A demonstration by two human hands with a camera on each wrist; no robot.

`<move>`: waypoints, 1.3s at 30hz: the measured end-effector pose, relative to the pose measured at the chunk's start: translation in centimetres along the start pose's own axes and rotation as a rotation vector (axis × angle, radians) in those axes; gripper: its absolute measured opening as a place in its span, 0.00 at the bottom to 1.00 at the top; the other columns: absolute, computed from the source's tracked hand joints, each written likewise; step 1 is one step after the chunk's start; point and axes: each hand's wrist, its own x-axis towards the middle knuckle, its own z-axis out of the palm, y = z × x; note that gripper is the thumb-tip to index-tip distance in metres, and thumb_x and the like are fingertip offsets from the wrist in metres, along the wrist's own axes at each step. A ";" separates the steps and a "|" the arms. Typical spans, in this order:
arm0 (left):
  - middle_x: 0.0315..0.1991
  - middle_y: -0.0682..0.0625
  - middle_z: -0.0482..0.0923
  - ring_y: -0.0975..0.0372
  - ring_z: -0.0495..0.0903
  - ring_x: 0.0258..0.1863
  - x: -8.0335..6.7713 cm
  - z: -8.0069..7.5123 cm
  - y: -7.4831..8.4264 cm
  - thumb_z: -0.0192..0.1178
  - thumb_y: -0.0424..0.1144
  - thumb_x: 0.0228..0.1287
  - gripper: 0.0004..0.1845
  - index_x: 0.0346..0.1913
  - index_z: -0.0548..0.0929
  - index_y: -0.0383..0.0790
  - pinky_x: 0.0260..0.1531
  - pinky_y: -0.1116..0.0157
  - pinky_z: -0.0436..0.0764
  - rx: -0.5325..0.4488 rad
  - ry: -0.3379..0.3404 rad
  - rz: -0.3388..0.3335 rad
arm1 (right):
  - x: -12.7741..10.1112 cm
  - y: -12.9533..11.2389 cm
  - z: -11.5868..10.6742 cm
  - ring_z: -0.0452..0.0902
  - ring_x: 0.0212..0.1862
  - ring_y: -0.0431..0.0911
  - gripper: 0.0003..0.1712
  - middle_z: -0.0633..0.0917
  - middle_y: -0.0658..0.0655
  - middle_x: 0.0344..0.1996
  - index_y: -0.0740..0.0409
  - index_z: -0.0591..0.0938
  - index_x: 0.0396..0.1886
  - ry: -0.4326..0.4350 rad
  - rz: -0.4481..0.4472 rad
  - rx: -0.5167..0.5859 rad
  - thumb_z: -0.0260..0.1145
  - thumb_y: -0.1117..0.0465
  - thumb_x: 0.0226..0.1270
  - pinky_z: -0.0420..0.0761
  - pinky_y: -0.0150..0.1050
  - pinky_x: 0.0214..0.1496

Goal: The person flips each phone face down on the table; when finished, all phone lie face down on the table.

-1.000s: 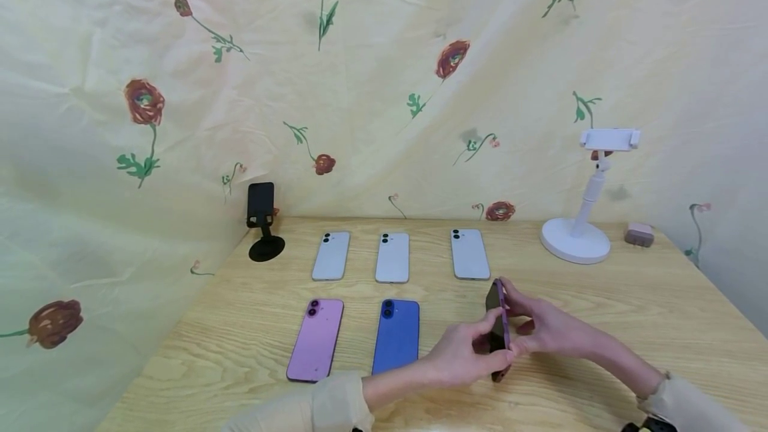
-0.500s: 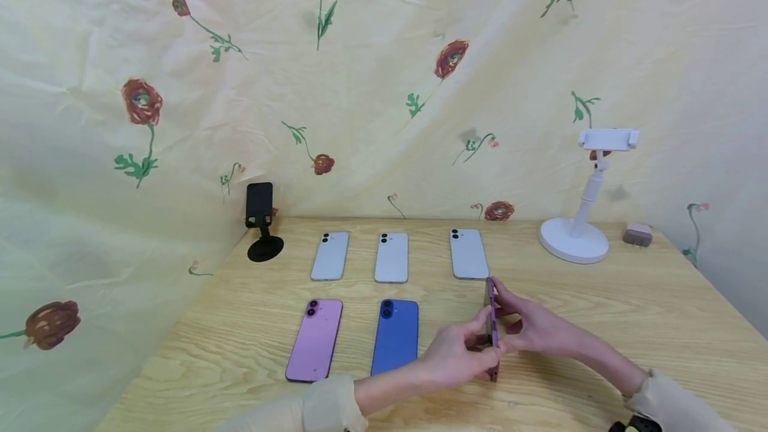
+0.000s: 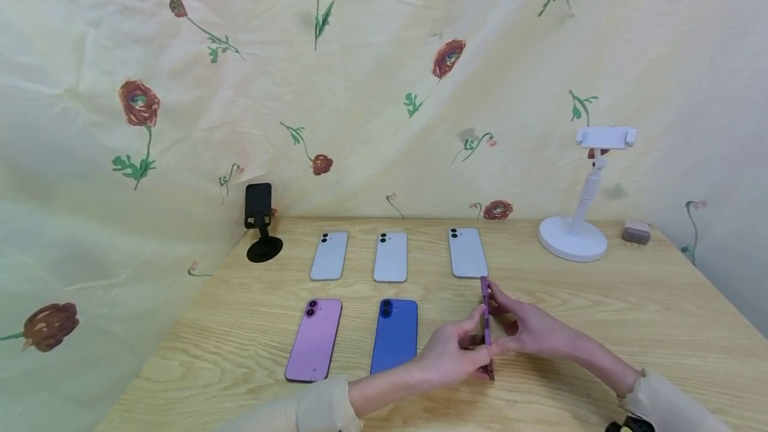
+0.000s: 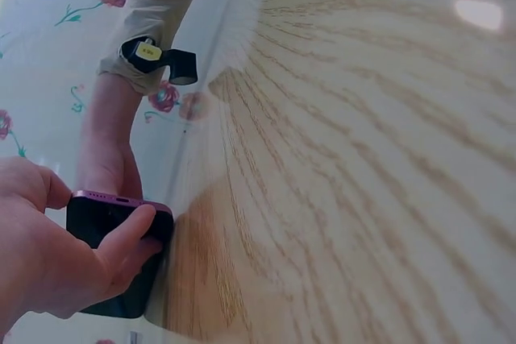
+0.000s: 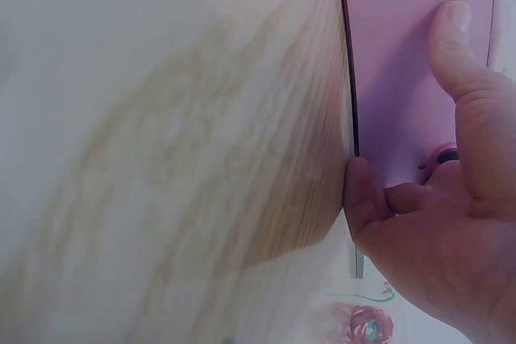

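Both hands (image 3: 456,352) (image 3: 531,329) pinch purple phone (image 3: 487,325) on edge between them.

on the desk (image 3: 600,312) three phones lie in a back row (image 3: 391,257), with two more phones (image 3: 354,339) in a front row before the left and middle ones. right of these, a phone stands on its edge (image 3: 487,325) between the left hand (image 3: 450,355) and right hand (image 3: 531,329). a small stand (image 3: 260,225) sits at the back left, a tall stand (image 3: 579,219) at the back right, and a little block (image 3: 636,232) just right of it.
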 end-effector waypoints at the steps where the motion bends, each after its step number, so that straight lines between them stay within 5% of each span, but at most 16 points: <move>1: 0.54 0.39 0.82 0.61 0.84 0.44 0.0 -0.1 0.0 0.65 0.36 0.69 0.38 0.78 0.61 0.46 0.32 0.64 0.85 -0.014 -0.005 -0.003 | 0.0 0.0 0.0 0.74 0.58 0.66 0.65 0.76 0.75 0.59 0.77 0.44 0.76 0.002 -0.005 -0.015 0.78 0.53 0.56 0.81 0.46 0.51; 10: 0.36 0.46 0.83 0.54 0.87 0.34 -0.5 -0.5 0.3 0.64 0.32 0.68 0.41 0.79 0.55 0.39 0.34 0.62 0.85 -0.081 -0.015 -0.018 | 0.4 0.2 0.6 0.77 0.54 0.53 0.64 0.77 0.71 0.61 0.79 0.50 0.75 0.032 -0.075 -0.137 0.78 0.50 0.55 0.76 0.41 0.50; 14: 0.41 0.42 0.85 0.52 0.87 0.36 -0.7 -0.8 0.3 0.64 0.31 0.67 0.41 0.79 0.55 0.37 0.35 0.61 0.85 -0.116 -0.002 -0.016 | 0.5 0.2 0.8 0.76 0.54 0.50 0.63 0.75 0.70 0.63 0.78 0.53 0.75 0.049 -0.082 -0.163 0.79 0.50 0.53 0.71 0.55 0.54; 18: 0.50 0.38 0.84 0.52 0.87 0.37 -0.9 -1.0 0.2 0.65 0.31 0.66 0.42 0.78 0.56 0.37 0.36 0.61 0.85 -0.128 0.022 -0.027 | 0.7 0.2 1.0 0.71 0.64 0.58 0.62 0.75 0.67 0.65 0.76 0.55 0.75 0.060 -0.114 -0.161 0.80 0.51 0.51 0.64 0.68 0.56; 25: 0.51 0.36 0.83 0.53 0.87 0.39 -1.0 -1.6 -0.3 0.61 0.24 0.62 0.42 0.78 0.54 0.32 0.37 0.62 0.85 -0.107 0.023 -0.024 | 0.8 0.4 1.1 0.71 0.65 0.56 0.61 0.70 0.67 0.69 0.75 0.59 0.74 0.067 -0.168 -0.214 0.80 0.49 0.51 0.67 0.45 0.54; 32: 0.47 0.39 0.85 0.64 0.86 0.38 -1.2 -2.1 -0.8 0.65 0.25 0.52 0.48 0.76 0.55 0.28 0.38 0.70 0.82 0.085 0.031 0.008 | 0.6 0.1 1.0 0.68 0.53 0.56 0.61 0.66 0.75 0.69 0.77 0.59 0.73 0.006 -0.007 -0.218 0.77 0.42 0.54 0.72 0.48 0.53; 39: 0.41 0.45 0.87 0.67 0.85 0.33 -1.4 -2.4 -1.4 0.70 0.25 0.51 0.50 0.75 0.54 0.24 0.36 0.72 0.81 0.177 0.018 0.051 | 0.8 -0.1 1.1 0.66 0.58 0.66 0.61 0.62 0.80 0.69 0.76 0.60 0.73 -0.018 0.063 -0.215 0.76 0.40 0.54 0.70 0.62 0.55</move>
